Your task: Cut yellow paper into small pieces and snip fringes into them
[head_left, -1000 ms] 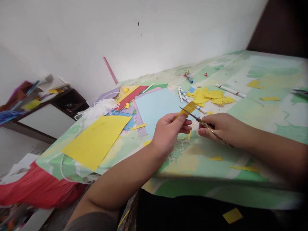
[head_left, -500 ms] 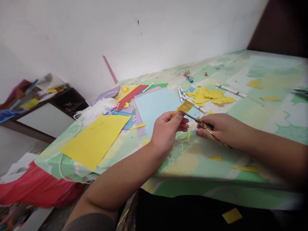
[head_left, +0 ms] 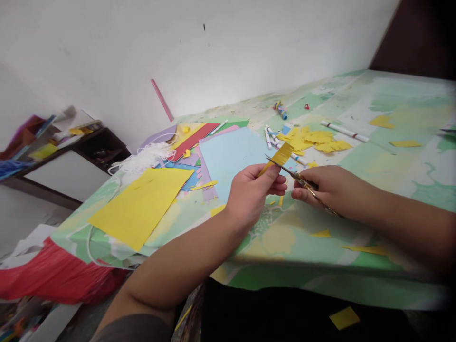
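My left hand [head_left: 253, 192] pinches a small strip of yellow paper [head_left: 281, 155] whose upper edge is cut into a fringe. In my right hand [head_left: 324, 187] is a pair of gold-handled scissors [head_left: 307, 184], fingers wrapped round the handles. The blades cross the strip just above my left thumb, with the tips showing past its left side. Behind the strip lies a pile of fringed yellow paper pieces [head_left: 313, 138]. A light blue sheet [head_left: 228, 156] rests beyond my left hand.
A large yellow sheet [head_left: 142, 206] lies at the table's left, near tangled white string [head_left: 147, 156] and a red strip [head_left: 195, 141]. White markers [head_left: 345, 131] sit farther back. Yellow scraps [head_left: 365, 249] are scattered about. A red plastic bag [head_left: 60, 275] hangs by the left edge.
The strip and my left hand have shifted slightly right and up. The scissor blades now reach across the strip, their tips showing beyond it; both hands keep their holds.
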{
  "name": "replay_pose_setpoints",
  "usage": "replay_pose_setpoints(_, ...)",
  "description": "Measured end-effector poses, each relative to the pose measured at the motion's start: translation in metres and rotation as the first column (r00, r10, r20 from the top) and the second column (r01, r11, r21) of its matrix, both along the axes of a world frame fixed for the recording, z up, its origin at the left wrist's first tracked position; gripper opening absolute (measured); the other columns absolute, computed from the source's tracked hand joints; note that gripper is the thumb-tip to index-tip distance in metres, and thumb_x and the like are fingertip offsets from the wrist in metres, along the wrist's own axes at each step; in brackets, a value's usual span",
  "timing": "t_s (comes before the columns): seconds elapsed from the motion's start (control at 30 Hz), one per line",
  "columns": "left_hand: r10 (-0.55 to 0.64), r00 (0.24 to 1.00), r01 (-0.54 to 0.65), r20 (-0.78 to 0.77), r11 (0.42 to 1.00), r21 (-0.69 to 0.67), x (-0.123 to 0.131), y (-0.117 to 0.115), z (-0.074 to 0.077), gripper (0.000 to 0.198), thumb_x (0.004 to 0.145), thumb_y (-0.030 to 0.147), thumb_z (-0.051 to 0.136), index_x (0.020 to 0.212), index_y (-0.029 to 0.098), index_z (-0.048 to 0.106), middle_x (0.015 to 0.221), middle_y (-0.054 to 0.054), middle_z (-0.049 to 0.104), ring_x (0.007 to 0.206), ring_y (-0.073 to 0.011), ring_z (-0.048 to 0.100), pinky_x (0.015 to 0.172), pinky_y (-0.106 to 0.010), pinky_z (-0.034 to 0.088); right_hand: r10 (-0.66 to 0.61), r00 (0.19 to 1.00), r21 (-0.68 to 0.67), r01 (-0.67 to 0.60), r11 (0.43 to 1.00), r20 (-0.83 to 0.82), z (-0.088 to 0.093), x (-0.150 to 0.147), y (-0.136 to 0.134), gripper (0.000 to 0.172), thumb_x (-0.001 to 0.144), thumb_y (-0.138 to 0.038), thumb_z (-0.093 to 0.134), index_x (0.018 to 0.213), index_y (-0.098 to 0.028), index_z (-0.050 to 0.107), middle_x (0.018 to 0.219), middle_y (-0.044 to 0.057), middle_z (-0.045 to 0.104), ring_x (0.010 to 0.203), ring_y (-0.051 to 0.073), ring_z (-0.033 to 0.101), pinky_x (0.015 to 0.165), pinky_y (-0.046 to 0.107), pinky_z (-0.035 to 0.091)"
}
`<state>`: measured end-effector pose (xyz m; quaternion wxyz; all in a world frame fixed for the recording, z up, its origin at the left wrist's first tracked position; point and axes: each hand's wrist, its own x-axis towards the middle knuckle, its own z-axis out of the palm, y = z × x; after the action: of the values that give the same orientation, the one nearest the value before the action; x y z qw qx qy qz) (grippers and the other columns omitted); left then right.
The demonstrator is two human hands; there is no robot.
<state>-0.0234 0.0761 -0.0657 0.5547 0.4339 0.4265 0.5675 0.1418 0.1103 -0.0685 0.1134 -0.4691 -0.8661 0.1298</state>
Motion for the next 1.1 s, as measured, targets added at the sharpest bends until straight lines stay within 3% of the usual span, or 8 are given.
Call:
replay_pose_setpoints(0.4,0.027,1.0,-0.027,-0.006,1.0,0.002,0.0013,-0.0012,0.0045,0.024,0.067,0.036,0.065,0.066,0.014,0.058,0.059,0.0,0.059,0.05,-0.0073,0.055,0.054,-0.023,0.047,-0.024,1.0,0.013,0.023,1.0,0.015,0.0025,-0.002,-0.0013,0.046,0.074,-0.064,0.035,0.057,-0.021,0.041,0.054,0.001,0.049,0.053,0.015,0.043,0.048,0.026,0.028)
replay_pose_setpoints(0.93,-0.053,0.997,0.054,0.052,0.998,-0.013,-0.0021,-0.0006,0.0039,0.018,0.069,0.03,0.064,0.068,0.013,0.059,0.059,0.001,0.06,0.051,-0.0074,0.057,0.051,-0.02,0.048,-0.045,0.999,0.01,0.045,0.999,-0.004,0.0005,-0.0002,0.0009,0.049,0.072,-0.066,0.036,0.053,-0.021,0.038,0.051,0.0,0.046,0.05,0.013,0.041,0.047,0.025,0.028)
replay_pose_setpoints(1.1,-0.01,0.999,0.01,0.043,1.0,-0.012,-0.0025,-0.0007,0.0057,0.018,0.069,0.031,0.063,0.069,0.013,0.059,0.057,0.001,0.06,0.049,-0.0074,0.056,0.051,-0.021,0.047,-0.001,1.0,0.019,0.002,1.0,-0.026,-0.0001,0.001,-0.0005,0.048,0.073,-0.065,0.036,0.055,-0.021,0.039,0.051,-0.001,0.044,0.049,0.012,0.04,0.046,0.024,0.027)
